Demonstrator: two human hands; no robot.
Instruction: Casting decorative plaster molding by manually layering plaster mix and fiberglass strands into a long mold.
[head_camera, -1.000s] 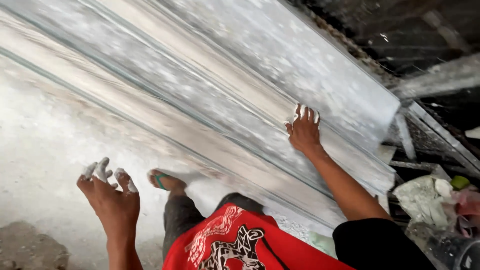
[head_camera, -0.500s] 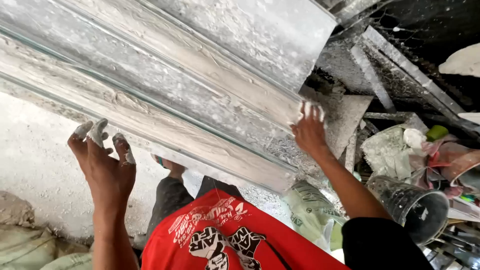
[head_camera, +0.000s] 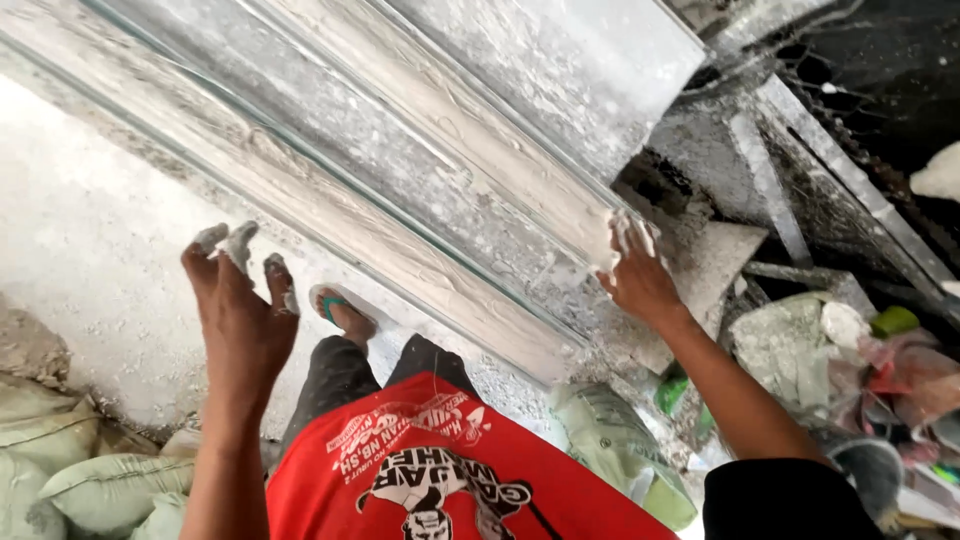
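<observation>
A long plaster-covered moulding bench (head_camera: 420, 190) with ridged grooves runs diagonally across the view. My right hand (head_camera: 637, 278) presses flat on its lower right end, fingers smeared with white plaster. My left hand (head_camera: 238, 310) hangs raised in the air over the pale floor, fingers apart and tipped with plaster, holding nothing. My red shirt (head_camera: 430, 470) and a foot in a green-strapped sandal (head_camera: 340, 312) show below.
Grey-green sacks (head_camera: 70, 470) lie at the lower left and another sack (head_camera: 610, 440) sits under the bench's end. Crumpled bags, a dark bucket (head_camera: 870, 470) and metal bars (head_camera: 830, 190) clutter the right side. The floor (head_camera: 90, 260) is white with plaster dust.
The view has shifted right along the bench. My right hand has slid down to the bench's end, and my left hand has stayed raised and spread.
</observation>
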